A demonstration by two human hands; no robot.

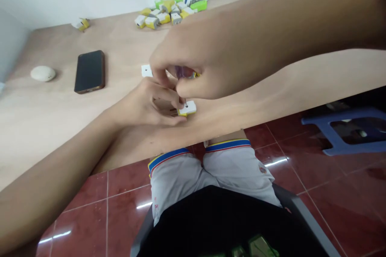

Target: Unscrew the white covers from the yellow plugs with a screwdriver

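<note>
My left hand [147, 106] is closed round a small white and yellow plug [187, 108] and holds it on the wooden table [60, 100] near its front edge. My right hand [205, 56] hovers just above, fingers pinched on a screwdriver with a purple handle [183, 72]. Its thin shaft points down onto the top of the plug. A small white part [146, 70] lies on the table just behind my hands.
A black phone [89, 71] lies left of my hands, and a white rounded object [43, 73] further left. A pile of yellow, white and green plugs [169, 10] sits at the far edge. One stray plug [81, 24] lies far left. A blue stool [346, 128] stands on the red floor.
</note>
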